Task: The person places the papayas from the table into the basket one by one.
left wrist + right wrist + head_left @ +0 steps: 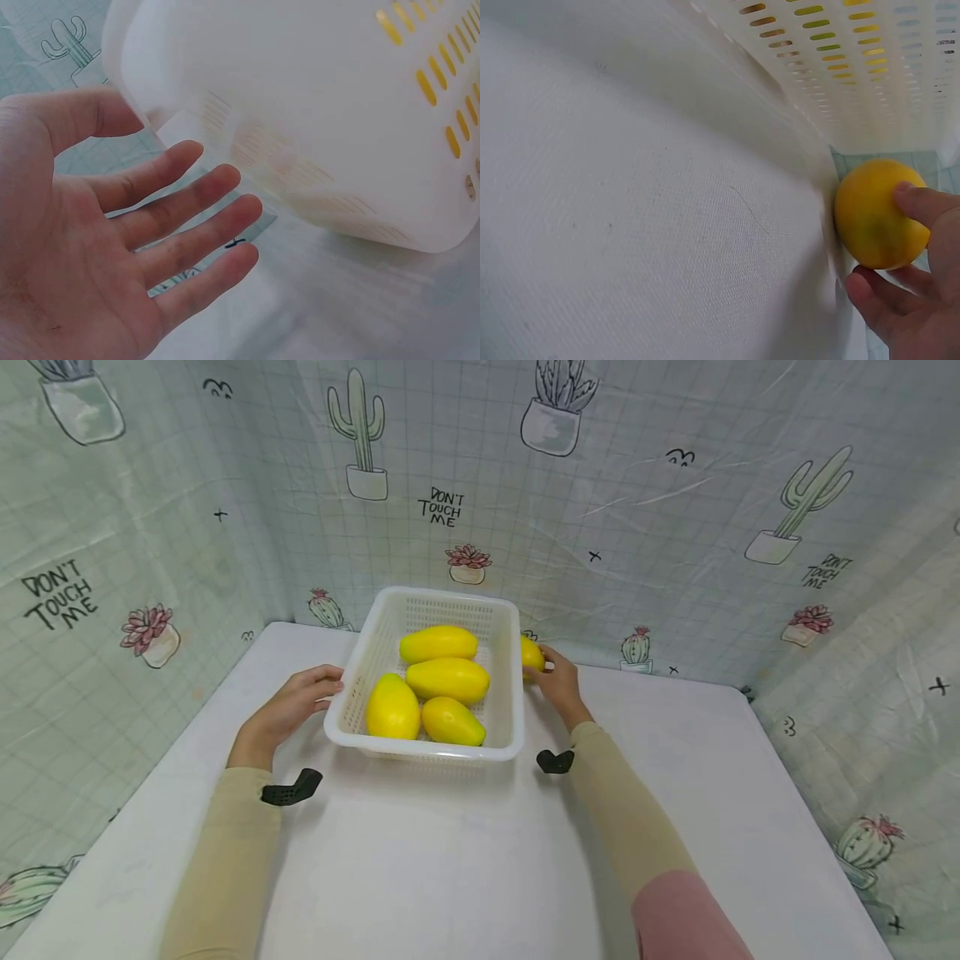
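Observation:
A white plastic basket (427,748) with slotted walls holds several yellow mangoes (447,680). Beside its left wall is my left hand (292,703). In the left wrist view the fingers (187,255) are spread and nearly straight under the rim, and the thumb tip goes behind the rim, so its contact is hidden. Outside the right wall, my right hand (560,683) holds another yellow mango (881,214) between thumb and fingers. In the head view the basket's rim partly covers that mango.
The white table (435,860) extends in front of the basket and to both sides. A grid-patterned curtain (510,510) with cactus drawings hangs close behind the basket and along both sides. Dark wrist-worn devices (292,788) sit at both cuffs.

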{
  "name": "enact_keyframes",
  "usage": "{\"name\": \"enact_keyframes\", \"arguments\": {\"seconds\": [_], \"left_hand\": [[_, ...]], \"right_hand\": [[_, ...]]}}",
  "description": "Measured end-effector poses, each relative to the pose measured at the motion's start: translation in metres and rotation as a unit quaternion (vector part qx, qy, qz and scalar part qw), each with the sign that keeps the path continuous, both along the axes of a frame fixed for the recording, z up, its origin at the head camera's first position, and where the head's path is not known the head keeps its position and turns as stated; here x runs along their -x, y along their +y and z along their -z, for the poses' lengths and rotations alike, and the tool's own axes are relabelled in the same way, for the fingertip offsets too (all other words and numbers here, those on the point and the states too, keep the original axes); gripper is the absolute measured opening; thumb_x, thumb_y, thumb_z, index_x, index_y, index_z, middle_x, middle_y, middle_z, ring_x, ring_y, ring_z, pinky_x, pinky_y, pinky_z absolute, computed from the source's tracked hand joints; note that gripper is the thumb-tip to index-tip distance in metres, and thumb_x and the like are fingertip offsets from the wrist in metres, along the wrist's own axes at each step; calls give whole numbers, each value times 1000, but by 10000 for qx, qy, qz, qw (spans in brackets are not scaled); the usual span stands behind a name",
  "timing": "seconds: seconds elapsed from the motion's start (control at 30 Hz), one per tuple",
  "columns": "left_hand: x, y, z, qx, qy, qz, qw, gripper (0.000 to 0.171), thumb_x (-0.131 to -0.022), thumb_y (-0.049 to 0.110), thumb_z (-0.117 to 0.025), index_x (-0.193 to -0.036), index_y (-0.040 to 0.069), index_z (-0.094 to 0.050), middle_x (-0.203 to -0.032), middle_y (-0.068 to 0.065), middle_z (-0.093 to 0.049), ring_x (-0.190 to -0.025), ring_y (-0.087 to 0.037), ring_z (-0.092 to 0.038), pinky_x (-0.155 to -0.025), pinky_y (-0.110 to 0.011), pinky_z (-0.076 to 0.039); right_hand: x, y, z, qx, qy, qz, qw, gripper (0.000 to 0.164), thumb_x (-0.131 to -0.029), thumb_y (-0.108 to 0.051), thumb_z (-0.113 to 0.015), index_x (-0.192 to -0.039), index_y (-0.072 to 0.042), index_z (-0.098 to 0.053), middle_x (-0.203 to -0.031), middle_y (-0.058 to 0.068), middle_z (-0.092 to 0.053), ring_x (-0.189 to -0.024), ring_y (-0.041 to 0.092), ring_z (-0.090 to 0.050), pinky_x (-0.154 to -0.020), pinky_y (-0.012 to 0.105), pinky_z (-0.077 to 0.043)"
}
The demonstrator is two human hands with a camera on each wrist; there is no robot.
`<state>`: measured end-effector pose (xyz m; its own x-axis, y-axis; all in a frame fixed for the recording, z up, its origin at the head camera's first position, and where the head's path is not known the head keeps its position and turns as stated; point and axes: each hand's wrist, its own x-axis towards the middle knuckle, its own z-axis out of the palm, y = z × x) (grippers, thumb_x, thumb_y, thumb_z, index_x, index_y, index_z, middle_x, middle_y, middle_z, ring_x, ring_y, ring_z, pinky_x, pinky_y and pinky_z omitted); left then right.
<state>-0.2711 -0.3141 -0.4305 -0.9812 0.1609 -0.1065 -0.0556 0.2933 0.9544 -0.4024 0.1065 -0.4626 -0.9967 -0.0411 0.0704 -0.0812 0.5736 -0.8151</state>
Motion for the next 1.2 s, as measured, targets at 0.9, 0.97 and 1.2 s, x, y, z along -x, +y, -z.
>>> {"name": "enact_keyframes", "arguments": {"seconds": [0.9,0.97,1.2], "left_hand": [[-4,1,-2,-6,-52,27,10000,50,-101,38,-48,-137,4,-45,-139,-9,-45,-122,-17,-42,-115,-52,-30],[-4,1,-1,4,-66,17,10000,50,-100,38,-48,-137,4,-45,-140,-9,-45,-122,-17,-42,-115,-52,-30],[-2,0,0,-41,-26,74,10000,50,-100,39,-48,-136,4,-45,-133,-2,-49,-117,-11,-46,-113,-47,-34]], "right_hand": [[-18,13,-6,446,309,176,9984,62,-91,-29,-67,-146,-12,-43,-139,16,-52,-115,33,-61,-96,41,-53],[-18,14,-6,484,311,198,9981,63,-91,-31,-67,-146,-14,-42,-139,15,-52,-115,33,-61,-95,42,-54],[-19,16,-8,573,400,258,9972,63,-91,-33,-67,-147,-17,-42,-139,13,-52,-114,31,-62,-92,42,-55]]}}
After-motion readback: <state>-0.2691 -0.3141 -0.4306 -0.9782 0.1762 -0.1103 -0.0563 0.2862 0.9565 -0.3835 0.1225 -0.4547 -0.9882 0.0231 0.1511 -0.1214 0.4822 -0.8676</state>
